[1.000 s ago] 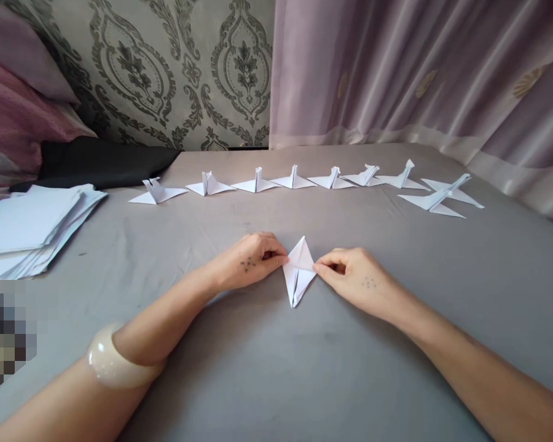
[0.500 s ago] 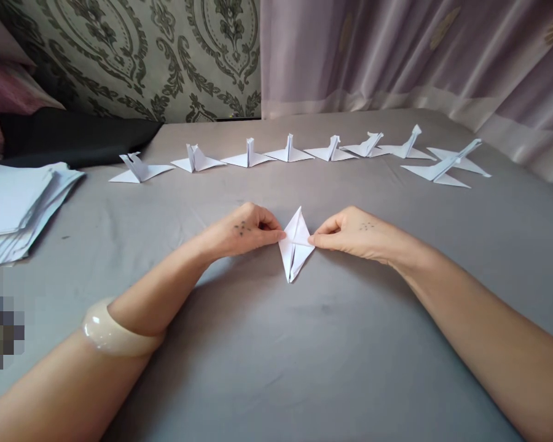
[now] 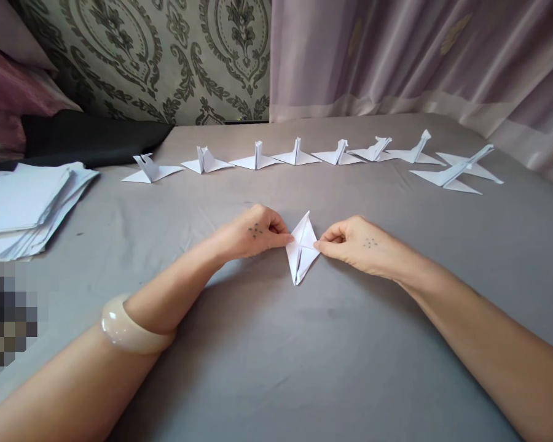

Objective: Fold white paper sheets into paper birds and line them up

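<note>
A white sheet folded into a diamond, a folded paper (image 3: 306, 236), is held just above or on the grey cloth in front of me; I cannot tell which. My left hand (image 3: 260, 232) pinches its left corner between thumb and fingers. At the opposite corner, my right hand (image 3: 354, 242) has the same kind of pinch. A crease crosses the diamond's middle, and a slit runs down its lower half. Behind my hands stands a row of several white folded paper cranes (image 3: 296, 153), with spread wings and upright necks.
At the left lies a stack of white paper (image 3: 23, 196). Behind it is a black cloth (image 3: 92, 138). A grey cloth (image 3: 276, 368) covers the whole surface. Patterned wall covering (image 3: 188, 55) and a pinkish curtain (image 3: 350, 55) close off the back. A blurred patch hides the left edge.
The whole view has shifted slightly, so everything sits a little further right. Both hands keep their pinch on the folded paper, whose shape looks nearly the same.
</note>
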Available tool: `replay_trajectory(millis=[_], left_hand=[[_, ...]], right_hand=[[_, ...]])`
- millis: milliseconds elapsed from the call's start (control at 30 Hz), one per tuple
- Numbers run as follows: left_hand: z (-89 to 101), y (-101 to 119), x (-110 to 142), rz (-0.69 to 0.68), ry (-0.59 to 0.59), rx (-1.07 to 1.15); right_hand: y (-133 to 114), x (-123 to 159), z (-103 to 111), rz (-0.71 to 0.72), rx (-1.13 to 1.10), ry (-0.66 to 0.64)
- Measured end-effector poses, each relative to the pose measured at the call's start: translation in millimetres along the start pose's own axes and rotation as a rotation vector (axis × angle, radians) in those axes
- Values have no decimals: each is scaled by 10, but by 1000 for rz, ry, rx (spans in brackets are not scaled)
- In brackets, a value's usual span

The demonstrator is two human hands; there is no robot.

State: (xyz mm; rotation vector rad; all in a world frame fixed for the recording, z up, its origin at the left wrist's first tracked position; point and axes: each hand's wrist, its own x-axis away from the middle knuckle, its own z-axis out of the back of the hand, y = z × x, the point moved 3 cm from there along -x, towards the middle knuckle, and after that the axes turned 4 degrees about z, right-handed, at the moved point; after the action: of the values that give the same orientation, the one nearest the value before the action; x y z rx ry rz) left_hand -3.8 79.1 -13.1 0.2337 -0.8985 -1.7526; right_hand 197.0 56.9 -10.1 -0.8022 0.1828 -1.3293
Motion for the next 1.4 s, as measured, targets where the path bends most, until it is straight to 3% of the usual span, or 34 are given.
replay_trajectory(millis=[200, 267, 400, 533, 700, 800, 1000, 1400], left_hand=[[-23, 69, 61, -32, -8, -86], [-39, 80, 92, -79, 56, -144], [-117, 131, 186, -309, 250, -263], [-257, 236, 292, -510, 201, -426], [-329, 328, 386, -461, 98, -607], [-314, 302, 392, -454, 109, -497], [-259, 119, 302, -454, 176, -203], [-208, 14, 236, -417, 139, -136]], right_hand=[[51, 29, -54, 9, 66, 56], [38, 65, -64, 50, 90, 98], [-22, 165, -107, 219, 132, 266], [-108, 280, -207, 401, 242, 322], [-179, 413, -285, 478, 535, 254], [-186, 463, -302, 518, 620, 213], [-130, 472, -314, 518, 629, 181], [-119, 548, -267, 486, 690, 164]])
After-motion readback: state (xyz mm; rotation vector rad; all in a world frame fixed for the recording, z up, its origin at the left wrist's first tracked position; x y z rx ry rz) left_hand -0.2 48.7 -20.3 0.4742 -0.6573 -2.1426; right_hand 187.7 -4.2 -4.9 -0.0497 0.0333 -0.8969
